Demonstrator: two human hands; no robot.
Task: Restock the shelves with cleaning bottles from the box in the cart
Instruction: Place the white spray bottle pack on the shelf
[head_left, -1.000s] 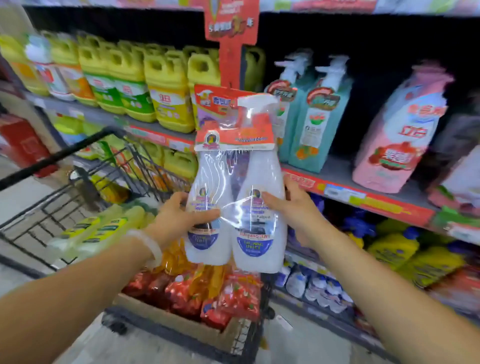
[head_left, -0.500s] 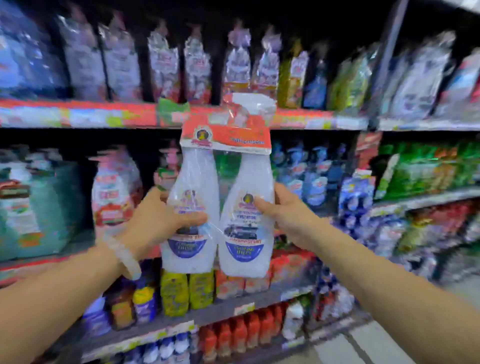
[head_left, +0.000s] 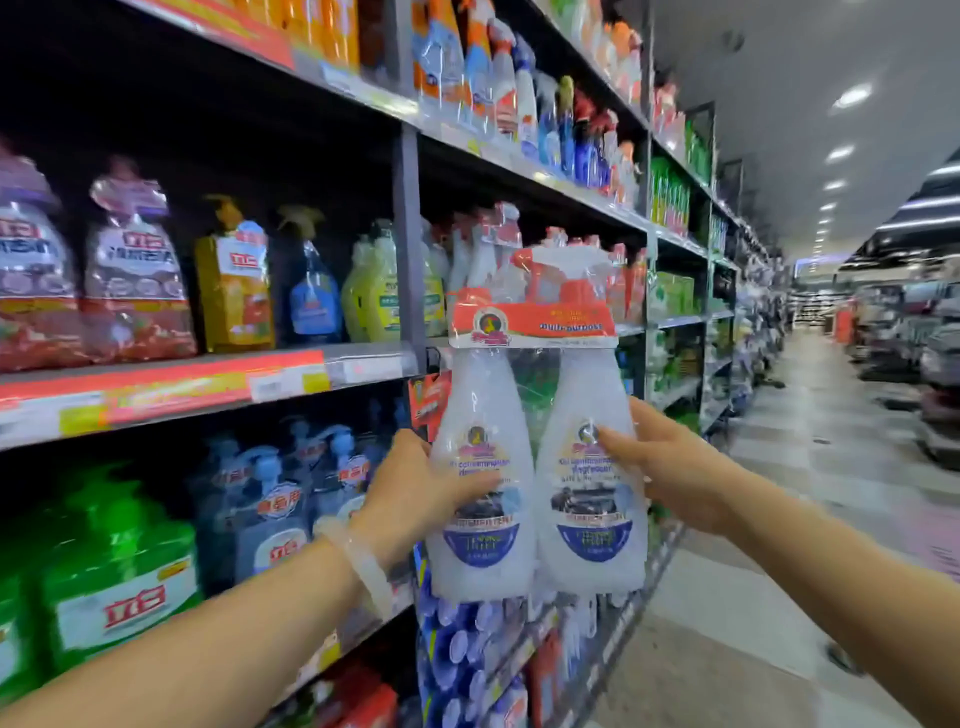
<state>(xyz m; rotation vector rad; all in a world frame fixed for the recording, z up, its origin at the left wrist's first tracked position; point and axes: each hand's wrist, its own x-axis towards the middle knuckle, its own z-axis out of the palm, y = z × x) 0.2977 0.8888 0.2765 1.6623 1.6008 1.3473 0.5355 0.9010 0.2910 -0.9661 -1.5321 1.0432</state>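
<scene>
got the twin pack (head_left: 537, 467) upright, left hand (head_left: 415, 499) and right hand (head_left: 670, 467) both clamped round its sides, matching bottles (head_left: 488, 254) on the shelf (head_left: 363, 366) just beyond it

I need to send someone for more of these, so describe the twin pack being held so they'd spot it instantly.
In front of the long shelves on the aisle's left, both hands, left and right, hold up the twin pack. It is two white bottles wrapped in clear film under one red band. The shelved neighbours are coloured.
</scene>
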